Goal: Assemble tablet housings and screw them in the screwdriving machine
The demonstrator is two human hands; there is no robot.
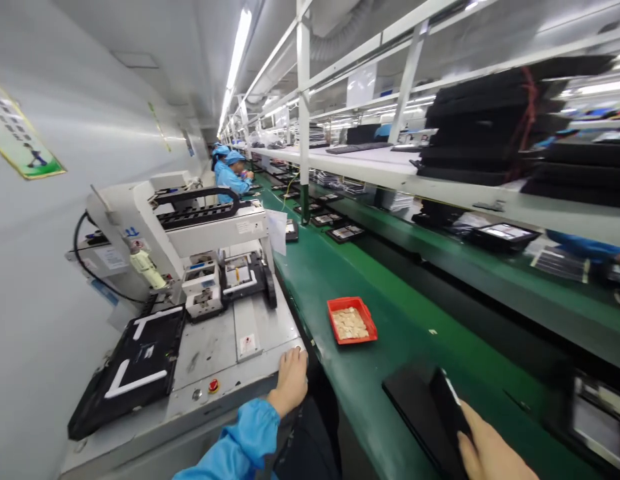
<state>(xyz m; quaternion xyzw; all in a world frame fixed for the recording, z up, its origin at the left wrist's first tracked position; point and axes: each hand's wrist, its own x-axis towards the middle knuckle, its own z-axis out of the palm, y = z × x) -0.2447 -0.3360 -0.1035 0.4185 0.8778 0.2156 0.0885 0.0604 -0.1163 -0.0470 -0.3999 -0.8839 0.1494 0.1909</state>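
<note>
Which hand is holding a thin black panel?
The right hand, over the green bench, grips the thin black panel; the left hand is at the white machine's edge.

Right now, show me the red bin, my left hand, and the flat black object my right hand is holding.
Red bin (367, 319): head view, inside of its right wall.
Left hand (291, 377): head view, back of the hand.
Flat black object (444, 404): head view, its dark face.

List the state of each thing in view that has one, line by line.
Red plastic bin: open, holding small pale flat pieces.
Slim black slab: tilted, held in right hand.
Left hand: resting on boxy white machine.
Long white ceiling light: lit.
Round red button: pressed or not, unclear.
</note>
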